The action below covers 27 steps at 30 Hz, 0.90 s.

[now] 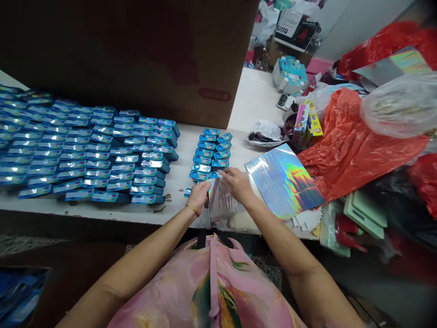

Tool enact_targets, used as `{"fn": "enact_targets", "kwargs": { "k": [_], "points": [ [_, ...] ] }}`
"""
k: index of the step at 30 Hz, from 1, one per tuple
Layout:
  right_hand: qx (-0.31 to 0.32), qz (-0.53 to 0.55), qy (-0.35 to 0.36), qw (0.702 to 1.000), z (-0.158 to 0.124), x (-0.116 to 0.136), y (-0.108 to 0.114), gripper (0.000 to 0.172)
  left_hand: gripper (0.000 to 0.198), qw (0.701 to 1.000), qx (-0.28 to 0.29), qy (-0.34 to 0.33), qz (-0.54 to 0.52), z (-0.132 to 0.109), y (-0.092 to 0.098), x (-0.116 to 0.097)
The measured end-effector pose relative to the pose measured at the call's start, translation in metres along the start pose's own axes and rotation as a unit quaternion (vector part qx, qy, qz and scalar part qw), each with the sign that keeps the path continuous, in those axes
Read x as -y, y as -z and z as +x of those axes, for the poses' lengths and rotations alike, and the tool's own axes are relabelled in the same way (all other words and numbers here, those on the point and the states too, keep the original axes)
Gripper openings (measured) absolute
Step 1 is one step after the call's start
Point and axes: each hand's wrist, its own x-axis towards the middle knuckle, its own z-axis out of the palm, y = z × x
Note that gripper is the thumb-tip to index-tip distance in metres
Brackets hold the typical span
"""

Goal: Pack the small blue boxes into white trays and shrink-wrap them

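Observation:
A shiny silver sheet [223, 202] lies at the table's front edge, between my hands. My left hand [199, 196], with a thin gold bracelet at the wrist, is closed on the sheet's upper left corner. Over the sheet's upper edge, my right hand [237, 183] has its fingertips pinched together; what they hold is too small to make out. Just beyond my fingers stand two short columns of small blue boxes [206, 146] with shiny tops. Part of the nearest boxes is hidden by my hands.
Many rows of blue boxes [102, 159] fill the left side. A large brown carton [136, 54] stands behind them. Right of me lie a rainbow-sheen silver sheet [285, 180], a red plastic bag [358, 141], and a dark cup [290, 125] beside small colourful boxes [309, 120].

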Motion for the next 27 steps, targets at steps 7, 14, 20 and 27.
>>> {"fn": "enact_targets", "kwargs": {
  "k": [7, 14, 20, 27],
  "points": [
    [0.033, -0.009, 0.068, 0.997, 0.002, 0.028, -0.054, 0.037, 0.035, 0.999, -0.024, 0.029, -0.006, 0.004, 0.012, 0.003],
    [0.021, 0.032, 0.031, 0.999, 0.002, 0.042, -0.054, 0.026, 0.038, 0.993, -0.025, -0.001, 0.117, 0.014, 0.029, 0.008],
    [-0.047, 0.326, -0.187, 0.926, 0.016, 0.048, -0.022, 0.017, 0.020, 0.963, -0.070, -0.103, 0.239, 0.039, 0.067, -0.001],
    [-0.072, 0.593, -0.418, 0.684, 0.040, 0.057, -0.061, 0.025, 0.049, 0.976, -0.090, -0.120, 0.161, 0.040, 0.089, -0.012]
  ]
}}
